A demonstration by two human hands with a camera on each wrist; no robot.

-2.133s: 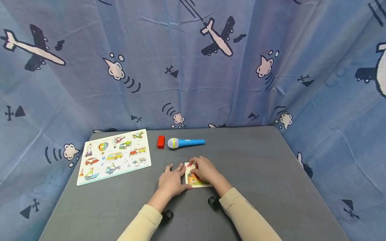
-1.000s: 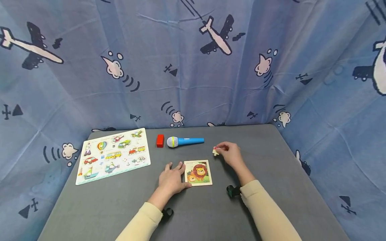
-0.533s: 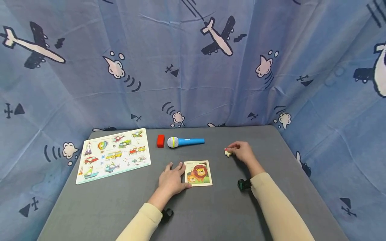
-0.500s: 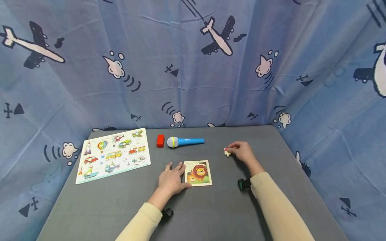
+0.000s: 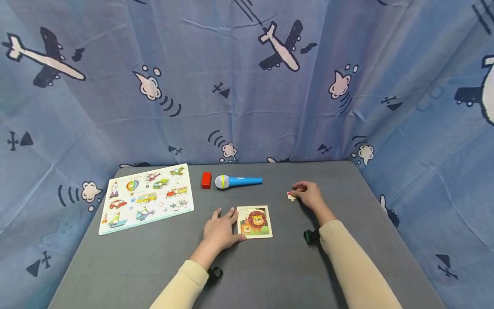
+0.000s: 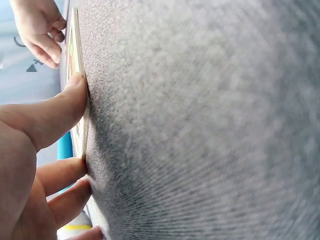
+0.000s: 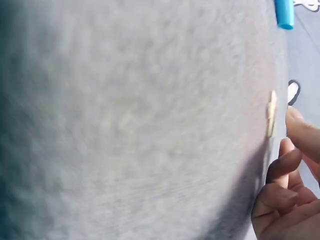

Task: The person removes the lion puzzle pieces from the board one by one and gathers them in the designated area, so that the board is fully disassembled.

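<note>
Lion puzzle: the square lion puzzle (image 5: 254,222) lies flat on the grey table (image 5: 270,274), near the middle; the far left of its picture looks pale, perhaps an unfilled slot, though we cannot be sure.
Left hand: we see the left hand (image 5: 221,231) with fingers spread and thumb apart from them, thumb and forefinger touching the puzzle's left and near edges.
Right hand: the right hand (image 5: 310,195) is to the right, thumb and fingers apart and fingers loosely bent; we see nothing clamped between them.
Loose piece: the puzzle piece (image 5: 291,196) lies on the table just beside the right hand's thumb, well apart from the puzzle.
Piece risk: we judge a stray brush of the thumb could slide it or flip it, since it is small, thin and weighted by nothing.
Pickup risk: its low edge offers little to pinch, so fingertips could slip off.
Puzzle risk: an uneven push by the left hand could turn the puzzle or tip out pieces, if they sit loosely.
Microphone: the blue microphone (image 5: 239,182) lies farther back, between both hands; a careless sideways sweep could knock it and perhaps set it rolling.
</note>
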